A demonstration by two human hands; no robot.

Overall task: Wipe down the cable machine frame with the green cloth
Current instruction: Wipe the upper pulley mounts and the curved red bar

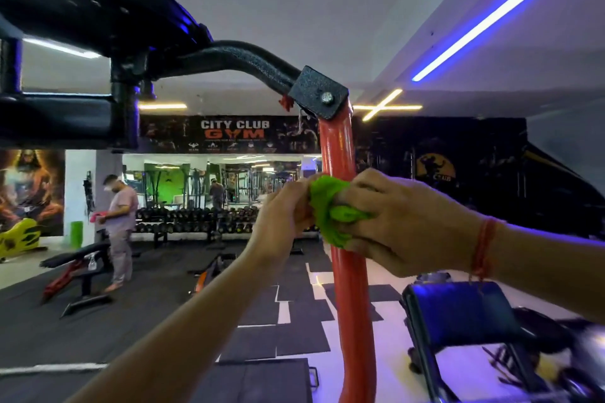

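Left hand (283, 216): fingers curled, pinching the left edge of the green cloth (330, 209). Green cloth: bunched between both hands, wrapped against the red upright (350, 304) of the cable machine frame. Right hand (402, 222): gripping cloth from the right, red thread bracelet (484, 249) at wrist.

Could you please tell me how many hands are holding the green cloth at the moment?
2: the left hand grips the green cloth left of the orange post; the right hand grips its right.

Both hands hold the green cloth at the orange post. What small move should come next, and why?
Probably slide the green cloth down the orange post: the left hand and right hand grip it bunched against the post, with a long stretch below.
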